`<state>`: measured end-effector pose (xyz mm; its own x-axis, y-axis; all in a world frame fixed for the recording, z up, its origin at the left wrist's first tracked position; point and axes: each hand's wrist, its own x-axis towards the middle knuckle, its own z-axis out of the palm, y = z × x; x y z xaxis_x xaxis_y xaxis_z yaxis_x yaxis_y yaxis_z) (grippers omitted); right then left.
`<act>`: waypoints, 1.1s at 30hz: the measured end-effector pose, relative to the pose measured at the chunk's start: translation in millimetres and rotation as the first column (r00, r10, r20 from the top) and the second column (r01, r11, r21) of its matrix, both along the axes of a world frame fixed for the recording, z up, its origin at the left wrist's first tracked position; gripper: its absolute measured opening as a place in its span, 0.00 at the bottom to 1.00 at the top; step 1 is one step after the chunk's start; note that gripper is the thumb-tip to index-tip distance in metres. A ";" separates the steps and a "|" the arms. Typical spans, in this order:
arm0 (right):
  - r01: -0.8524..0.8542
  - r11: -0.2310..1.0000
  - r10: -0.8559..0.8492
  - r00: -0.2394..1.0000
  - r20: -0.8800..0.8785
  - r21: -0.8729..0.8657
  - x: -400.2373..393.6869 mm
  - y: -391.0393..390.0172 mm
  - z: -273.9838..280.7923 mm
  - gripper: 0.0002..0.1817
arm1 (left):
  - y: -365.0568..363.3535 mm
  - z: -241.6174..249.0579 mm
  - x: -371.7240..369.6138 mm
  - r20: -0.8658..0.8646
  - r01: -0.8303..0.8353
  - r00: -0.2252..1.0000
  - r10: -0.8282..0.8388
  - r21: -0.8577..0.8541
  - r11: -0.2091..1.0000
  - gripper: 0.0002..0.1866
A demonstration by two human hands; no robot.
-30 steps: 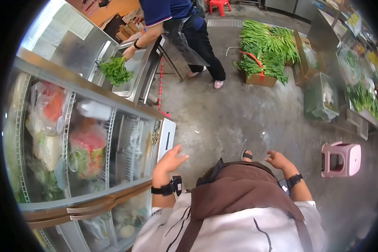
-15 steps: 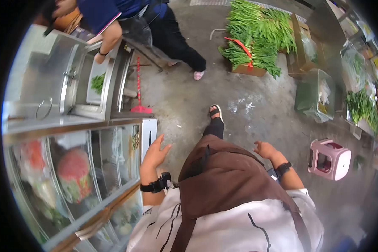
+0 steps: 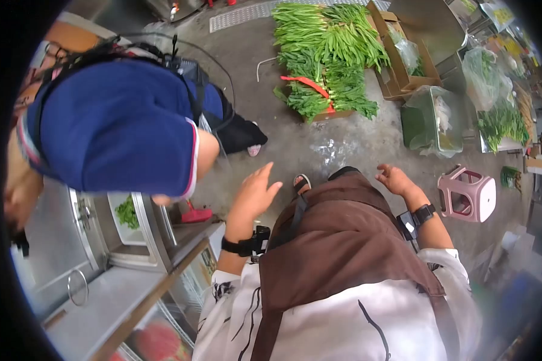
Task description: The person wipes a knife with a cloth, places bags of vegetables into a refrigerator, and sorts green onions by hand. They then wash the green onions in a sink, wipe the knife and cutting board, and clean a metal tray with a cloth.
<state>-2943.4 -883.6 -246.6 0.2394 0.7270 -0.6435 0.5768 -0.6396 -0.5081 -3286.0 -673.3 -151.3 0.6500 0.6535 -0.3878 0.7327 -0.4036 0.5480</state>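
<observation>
Greens (image 3: pixel 328 45) could get trampled if a sidestep around the close co-worker (image 3: pixel 114 129) goes wide, left hand (image 3: pixel 253 195) and right hand (image 3: pixel 397 180) empty and loosely spread.

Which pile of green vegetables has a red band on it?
The big floor pile, at its near part. The small bunch in the white tray and the greens at right show no red band.

Grey floor (image 3: pixel 358 141); on it pink stool (image 3: pixel 485 198), green bin (image 3: pixel 414 127), cardboard box (image 3: pixel 391 82).
</observation>
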 end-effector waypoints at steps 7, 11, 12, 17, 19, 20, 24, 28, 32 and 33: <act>-0.016 0.981 0.000 0.996 -0.085 -0.193 48.9 45.9 -24.2 0.24 | 54.5 -19.1 72.8 0.099 0.033 0.995 -0.023 -0.095 0.995 0.29; -0.043 0.986 0.029 0.996 -0.086 -0.164 111.3 93.4 -45.3 0.24 | 87.0 -50.3 87.5 0.007 -0.111 0.993 0.116 -0.222 0.969 0.30; -0.050 0.989 0.040 0.996 -0.077 -0.136 129.2 103.3 -59.0 0.23 | 95.7 -53.7 91.4 -0.040 -0.157 0.988 0.152 -0.186 0.970 0.30; -0.024 0.992 0.019 0.999 -0.039 -0.120 212.2 190.4 -44.1 0.24 | 144.4 -38.6 143.7 -0.059 -0.351 0.936 0.346 -0.171 0.921 0.30; 0.018 0.990 -0.032 0.995 -0.091 -0.141 239.3 220.3 -46.6 0.24 | 157.3 -33.9 162.8 -0.031 -0.380 0.925 0.380 -0.147 0.913 0.29; -0.054 0.996 0.051 0.998 -0.032 -0.078 258.2 229.0 -70.8 0.23 | 170.0 -29.5 178.6 0.006 -0.395 0.916 0.401 -0.158 0.905 0.29; -0.012 1.000 0.012 1.000 -0.004 -0.008 287.5 283.9 -80.1 0.22 | 214.3 -24.9 204.7 0.001 -0.446 0.891 0.453 -0.180 0.877 0.29; -0.085 0.996 0.085 0.995 -0.044 -0.003 288.9 331.1 -96.5 0.23 | 273.6 -45.6 201.9 -0.042 -0.541 0.834 0.550 -0.256 0.801 0.29; -0.097 0.993 0.090 0.990 -0.112 -0.065 278.4 388.3 -99.6 0.24 | 355.7 -93.2 181.8 -0.100 -0.585 0.797 0.595 -0.372 0.721 0.28; -0.068 0.995 0.059 0.992 -0.108 -0.075 277.2 401.7 -106.0 0.24 | 380.1 -102.5 178.5 -0.119 -0.591 0.793 0.597 -0.388 0.707 0.28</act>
